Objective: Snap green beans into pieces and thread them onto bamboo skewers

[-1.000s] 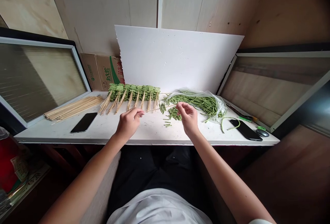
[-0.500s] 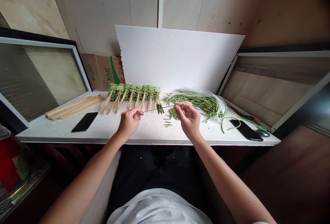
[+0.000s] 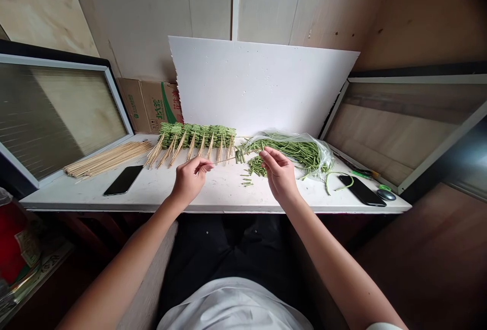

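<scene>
My left hand (image 3: 190,179) pinches the near end of a thin bamboo skewer (image 3: 228,158) that points right over the white table (image 3: 213,195). A few short green bean pieces (image 3: 239,155) are threaded on the skewer. My right hand (image 3: 279,173) is at the skewer's tip, fingers pinched on a small bean piece. Loose cut bean pieces (image 3: 255,168) lie under it. A row of finished bean skewers (image 3: 196,140) lies behind my left hand. Long green beans (image 3: 297,150) spill from a clear plastic bag to the right.
A bundle of bare skewers (image 3: 108,158) and a black phone (image 3: 124,180) lie at the left. Another black phone (image 3: 361,190), a loose bean and small tools lie at the right. A white foam board (image 3: 262,84) and a cardboard box (image 3: 150,104) stand behind. Framed glass panels flank the table.
The bean pieces have shifted slightly along the skewer and my right hand has moved back to the skewer tip with its fingers closing. My left hand has hardly moved.
</scene>
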{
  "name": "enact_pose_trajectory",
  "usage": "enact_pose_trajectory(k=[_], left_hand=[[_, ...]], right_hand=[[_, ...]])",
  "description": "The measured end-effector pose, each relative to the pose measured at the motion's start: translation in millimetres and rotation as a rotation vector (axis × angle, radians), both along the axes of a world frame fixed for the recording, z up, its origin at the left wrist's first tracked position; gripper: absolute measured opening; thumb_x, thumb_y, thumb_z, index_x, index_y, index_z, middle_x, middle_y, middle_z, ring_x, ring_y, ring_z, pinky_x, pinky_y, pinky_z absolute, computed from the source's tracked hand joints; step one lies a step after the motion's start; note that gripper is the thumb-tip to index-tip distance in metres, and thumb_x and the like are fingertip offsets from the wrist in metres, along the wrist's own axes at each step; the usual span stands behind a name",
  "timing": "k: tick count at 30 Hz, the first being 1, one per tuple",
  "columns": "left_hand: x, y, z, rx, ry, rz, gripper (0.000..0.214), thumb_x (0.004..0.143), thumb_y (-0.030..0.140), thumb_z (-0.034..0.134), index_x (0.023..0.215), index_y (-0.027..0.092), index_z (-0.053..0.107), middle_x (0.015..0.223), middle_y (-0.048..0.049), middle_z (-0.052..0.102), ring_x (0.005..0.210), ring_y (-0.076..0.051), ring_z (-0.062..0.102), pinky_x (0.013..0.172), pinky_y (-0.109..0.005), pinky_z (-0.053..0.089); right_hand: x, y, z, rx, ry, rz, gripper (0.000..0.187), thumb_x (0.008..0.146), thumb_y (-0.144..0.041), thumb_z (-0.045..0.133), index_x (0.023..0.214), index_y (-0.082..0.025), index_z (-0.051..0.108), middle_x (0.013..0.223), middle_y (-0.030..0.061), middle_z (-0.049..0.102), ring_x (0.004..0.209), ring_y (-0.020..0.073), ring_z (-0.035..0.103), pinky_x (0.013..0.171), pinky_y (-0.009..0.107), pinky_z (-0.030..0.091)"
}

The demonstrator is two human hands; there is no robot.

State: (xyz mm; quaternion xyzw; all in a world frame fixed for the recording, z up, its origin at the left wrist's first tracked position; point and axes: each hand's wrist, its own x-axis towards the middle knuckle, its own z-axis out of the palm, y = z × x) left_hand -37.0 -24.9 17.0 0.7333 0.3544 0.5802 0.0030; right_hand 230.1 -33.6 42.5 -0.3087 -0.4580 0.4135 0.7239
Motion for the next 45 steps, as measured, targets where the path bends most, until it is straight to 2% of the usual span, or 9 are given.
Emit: enact_pose_trajectory(k=[6,13,20,25,30,35,42,45], left_hand=[[-2,1,-2.0,0.039,0.088,0.059,0.020,0.098,0.013,0.057,0.089,0.018,0.073,0.068,0.0007,0.072,0.064,-0.013,0.069,0.065,-0.023,0.051],[-4,5,-6.5,-0.053,0.117,0.041,0.032,0.083,-0.001,0.046,0.085,0.018,0.072,0.065,0.0013,0.068,0.064,-0.014,0.068,0.064,-0.023,0.049],[-7,8,-8.5,-0.150,0.129,0.011,0.033,0.081,0.000,0.044,0.082,0.018,0.071,0.076,-0.0008,0.074,0.066,-0.015,0.068,0.065,-0.023,0.050],[-5,4,-3.1,-0.081,0.095,0.041,0.027,0.091,0.007,0.051,0.084,0.018,0.074,0.066,0.0005,0.070,0.064,-0.014,0.068,0.066,-0.023,0.051],[-4,4,-2.5,-0.002,0.056,0.071,0.020,0.095,0.014,0.058,0.087,0.019,0.075,0.074,-0.0019,0.077,0.069,-0.017,0.073,0.070,-0.026,0.055],[-5,4,-2.8,-0.026,0.058,0.098,0.023,0.090,0.009,0.055,0.086,0.019,0.075,0.073,-0.0014,0.077,0.068,-0.017,0.073,0.069,-0.026,0.055],[-7,8,-7.8,-0.183,0.160,-0.002,0.035,0.074,-0.002,0.042,0.078,0.019,0.069,0.064,0.0026,0.066,0.059,-0.013,0.064,0.062,-0.023,0.049],[-6,8,-8.7,-0.170,0.167,0.009,0.033,0.077,-0.001,0.044,0.079,0.019,0.069,0.064,0.0026,0.066,0.059,-0.013,0.063,0.062,-0.023,0.048]], right_hand=[[0,-3,-1.8,0.053,-0.081,0.014,0.032,0.073,-0.044,0.095,0.097,-0.027,0.082,0.100,0.0030,0.078,0.088,0.0182,0.068,0.080,0.033,0.055],[-1,-7,2.7,0.114,-0.172,-0.034,0.031,0.073,-0.045,0.095,0.093,-0.027,0.082,0.094,0.0033,0.076,0.081,0.0178,0.063,0.070,0.032,0.051],[-1,-10,5.1,0.166,-0.278,-0.047,0.028,0.078,-0.047,0.091,0.091,-0.025,0.081,0.095,0.0043,0.073,0.076,0.0165,0.061,0.065,0.032,0.049],[0,-7,0.5,0.138,-0.279,-0.077,0.033,0.077,-0.052,0.091,0.094,-0.025,0.081,0.096,0.0054,0.076,0.081,0.0195,0.067,0.068,0.034,0.053],[-3,-7,-3.0,0.090,-0.244,-0.065,0.035,0.075,-0.053,0.092,0.095,-0.026,0.083,0.097,0.0060,0.079,0.087,0.0231,0.070,0.072,0.036,0.056],[-7,-10,-1.0,0.088,-0.239,-0.072,0.034,0.073,-0.052,0.093,0.092,-0.025,0.082,0.095,0.0063,0.078,0.084,0.0223,0.068,0.069,0.035,0.054],[-5,-8,-3.0,0.228,-0.358,-0.067,0.021,0.083,-0.046,0.087,0.093,-0.028,0.083,0.097,0.0059,0.076,0.089,0.0219,0.066,0.074,0.036,0.052],[-4,-7,-3.4,0.252,-0.387,-0.094,0.020,0.084,-0.046,0.086,0.093,-0.028,0.083,0.097,0.0061,0.077,0.093,0.0231,0.066,0.076,0.037,0.053]])
